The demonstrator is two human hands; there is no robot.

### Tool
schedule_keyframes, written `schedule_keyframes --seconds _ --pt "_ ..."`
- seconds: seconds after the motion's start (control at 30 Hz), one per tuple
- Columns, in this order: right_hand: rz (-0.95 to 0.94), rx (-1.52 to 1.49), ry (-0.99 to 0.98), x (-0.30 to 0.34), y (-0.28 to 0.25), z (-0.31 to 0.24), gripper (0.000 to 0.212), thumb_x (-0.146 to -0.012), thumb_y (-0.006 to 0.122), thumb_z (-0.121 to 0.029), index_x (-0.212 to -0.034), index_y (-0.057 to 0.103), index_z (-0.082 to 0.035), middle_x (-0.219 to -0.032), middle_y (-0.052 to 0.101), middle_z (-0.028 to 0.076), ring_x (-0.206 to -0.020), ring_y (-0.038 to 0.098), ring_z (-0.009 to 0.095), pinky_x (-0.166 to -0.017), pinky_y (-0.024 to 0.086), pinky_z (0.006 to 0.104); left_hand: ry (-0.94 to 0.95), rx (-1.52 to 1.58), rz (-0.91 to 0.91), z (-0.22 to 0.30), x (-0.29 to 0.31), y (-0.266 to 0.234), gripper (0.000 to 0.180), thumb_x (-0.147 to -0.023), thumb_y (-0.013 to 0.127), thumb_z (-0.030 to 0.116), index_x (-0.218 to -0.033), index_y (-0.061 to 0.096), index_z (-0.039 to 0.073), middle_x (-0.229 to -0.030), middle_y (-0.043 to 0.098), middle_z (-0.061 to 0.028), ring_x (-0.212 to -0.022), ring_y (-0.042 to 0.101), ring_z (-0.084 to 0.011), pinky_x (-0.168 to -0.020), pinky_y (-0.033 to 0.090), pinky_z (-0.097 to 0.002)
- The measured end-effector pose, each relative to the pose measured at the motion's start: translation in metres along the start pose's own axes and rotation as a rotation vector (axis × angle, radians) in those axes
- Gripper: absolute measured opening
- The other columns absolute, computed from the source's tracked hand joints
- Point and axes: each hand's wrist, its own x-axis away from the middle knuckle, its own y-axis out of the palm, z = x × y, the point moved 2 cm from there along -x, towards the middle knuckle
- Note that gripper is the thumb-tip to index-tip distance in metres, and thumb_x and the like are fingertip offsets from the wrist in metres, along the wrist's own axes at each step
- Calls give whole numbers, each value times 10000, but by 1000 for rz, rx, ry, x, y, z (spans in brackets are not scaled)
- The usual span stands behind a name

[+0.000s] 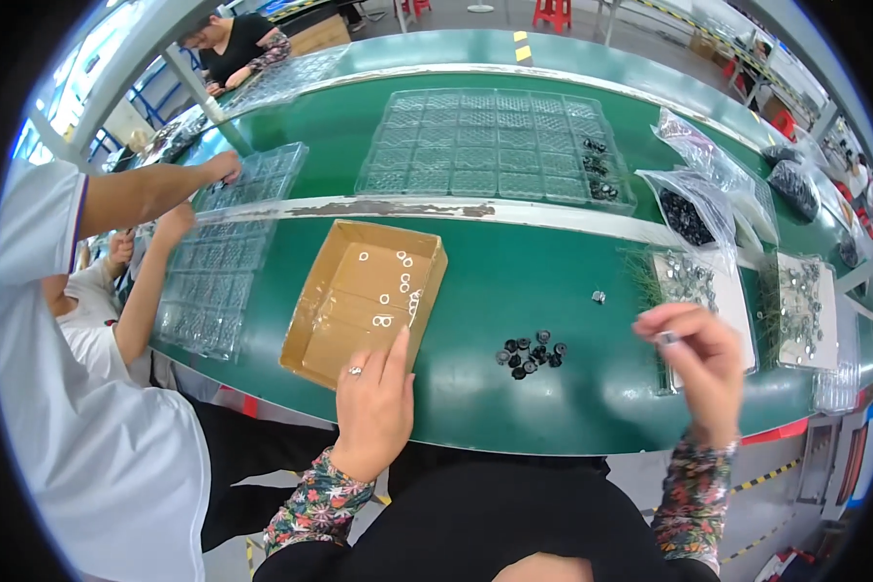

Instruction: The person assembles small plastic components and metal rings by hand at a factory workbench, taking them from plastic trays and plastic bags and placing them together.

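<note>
My left hand (pixel 376 407) reaches over the near edge of a shallow cardboard box (pixel 317 351), its fingers stretched out and nothing visible in them. Several small white rings (pixel 384 299) lie in the box, mostly toward its right side. At the right, my right hand (pixel 700 361) is raised with thumb and fingers pinching a small silvery metal part (pixel 666 338). A similar silvery part (pixel 598 297) lies alone on the green table (pixel 514 257). Between my hands sits a loose cluster of small black round parts (pixel 531 355).
A clear compartment tray (pixel 485 145) with black parts in its right end lies beyond a white rail. White boards (pixel 803 310) with small metal parts and plastic bags of black parts (pixel 687 215) stand at right. At left, a co-worker's arms (pixel 155 194) reach over clear trays (pixel 209 291).
</note>
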Motion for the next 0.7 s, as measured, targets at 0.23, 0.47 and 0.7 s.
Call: schedule_keyframes --seconds 0.23,0.47,0.7 --pt "-185 -24 39 -21 44 24 44 -807 566 60 -836 592 40 -972 634 138 -888 609 170 -804 497 283 18 141 107 -39 4 0 479 -719 585 -53 -1179 558 79 -860 608 -97 -823 572 -276 -771 424 -390" --pt "-221 -80 95 -32 59 58 23 -823 574 44 -840 588 36 -977 635 119 -863 607 129 -761 510 255 7 215 59 -54 -22 -1 335 -735 566 -69 -1028 633 79 -838 623 -94 -783 572 -277 -743 424 -370" --pt "-249 -180 226 -29 52 74 32 -868 529 48 -890 549 37 -1064 594 139 -926 630 187 -821 511 280 -19 224 54 -57 -36 1 295 -746 553 -70 -993 640 67 -862 629 -103 -807 575 -283 -756 425 -368"
